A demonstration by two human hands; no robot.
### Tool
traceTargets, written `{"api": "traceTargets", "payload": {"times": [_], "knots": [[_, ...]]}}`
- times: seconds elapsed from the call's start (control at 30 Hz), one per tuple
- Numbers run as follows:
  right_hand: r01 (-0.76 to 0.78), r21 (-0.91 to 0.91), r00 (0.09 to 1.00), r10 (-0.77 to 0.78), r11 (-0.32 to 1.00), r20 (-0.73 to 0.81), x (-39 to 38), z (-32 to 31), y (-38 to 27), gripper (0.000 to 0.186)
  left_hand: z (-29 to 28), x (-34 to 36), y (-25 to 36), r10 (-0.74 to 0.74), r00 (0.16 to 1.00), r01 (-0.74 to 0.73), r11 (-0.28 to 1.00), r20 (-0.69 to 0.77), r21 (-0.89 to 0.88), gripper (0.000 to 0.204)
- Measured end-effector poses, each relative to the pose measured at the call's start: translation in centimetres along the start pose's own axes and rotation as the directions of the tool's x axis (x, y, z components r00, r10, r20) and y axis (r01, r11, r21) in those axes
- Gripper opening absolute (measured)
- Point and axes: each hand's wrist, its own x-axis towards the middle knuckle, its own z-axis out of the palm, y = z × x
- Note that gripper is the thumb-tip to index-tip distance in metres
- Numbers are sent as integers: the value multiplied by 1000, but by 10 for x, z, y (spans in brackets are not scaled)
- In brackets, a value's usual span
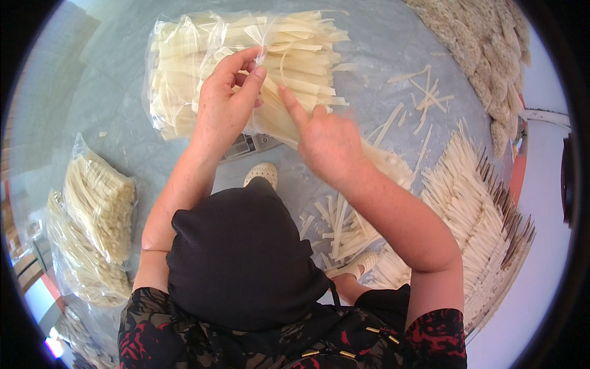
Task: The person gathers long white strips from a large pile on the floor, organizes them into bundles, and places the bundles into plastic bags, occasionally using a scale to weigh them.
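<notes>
A clear plastic bag (184, 67) lies at the top centre, filled with flat pale strips like dried noodles; their ends stick out on its right side. My left hand (228, 95) is over the bag, thumb and fingers pinched on its clear edge. Across from it is my right hand (330, 138), slightly blurred, its index finger stretched toward the strips and its other fingers curled. A bundle of flat pale strips (276, 120) runs beneath that hand, its fanned end showing on the right. How tightly the curled fingers grip it is partly hidden.
Part of a scale (252, 145) shows under my hands. Two filled bags (98, 203) lie at left. Loose strips (427, 95) scatter on the grey floor sheet (369, 37). Piles of strips (470, 203) stand at right, with a beige heap (479, 46) beyond.
</notes>
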Motion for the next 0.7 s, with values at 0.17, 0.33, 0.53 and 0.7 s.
{"api": "traceTargets", "payload": {"times": [0.17, 0.33, 0.53, 0.7], "knots": [[87, -59, 995, -89, 994, -39, -9, 1, 2, 84, 0, 0, -4, -15, 1000, 15, 1000, 9, 21, 33], [112, 6, 991, -111, 994, -77, -27, 10, -10, 83, -4, 0, -2, -56, 998, 55, 996, 16, 69, 33], [75, 39, 993, -72, 996, -91, -31, 19, -9, 81, 0, 1, 9, 26, 994, -73, 882, 107, 466, 29], [146, -46, 977, -151, 988, -153, -37, 14, -11, 81, -3, -1, 3, 187, 964, -265, 573, 191, 776, 24]]}}
